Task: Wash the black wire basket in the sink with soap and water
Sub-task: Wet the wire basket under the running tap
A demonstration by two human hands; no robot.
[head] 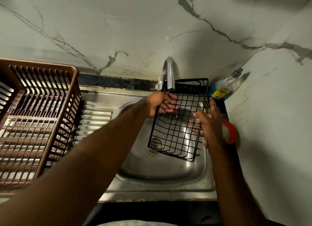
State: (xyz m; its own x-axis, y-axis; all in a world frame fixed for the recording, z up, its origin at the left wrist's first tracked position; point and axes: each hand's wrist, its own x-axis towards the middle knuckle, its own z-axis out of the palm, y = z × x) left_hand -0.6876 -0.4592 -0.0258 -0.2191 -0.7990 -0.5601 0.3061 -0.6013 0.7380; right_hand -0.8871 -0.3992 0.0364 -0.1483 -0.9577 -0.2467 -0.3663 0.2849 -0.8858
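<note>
The black wire basket (177, 124) is held tilted over the steel sink (162, 173), its far end under the curved chrome tap (169, 73). My left hand (162, 103) grips the basket's left rim near the tap, fingers curled round the wires. My right hand (209, 126) holds the right side, fingers reaching under the grid and thumb up along the rim. The lower corner of the basket hangs above the drain (155, 143). No stream of water is visible from the tap.
A brown plastic dish rack (38, 117) stands on the ribbed drainboard at the left. A dish-soap bottle (224, 87) leans in the back right corner. A red-rimmed round object (230, 131) lies on the sink's right edge. Marble walls close the back and right.
</note>
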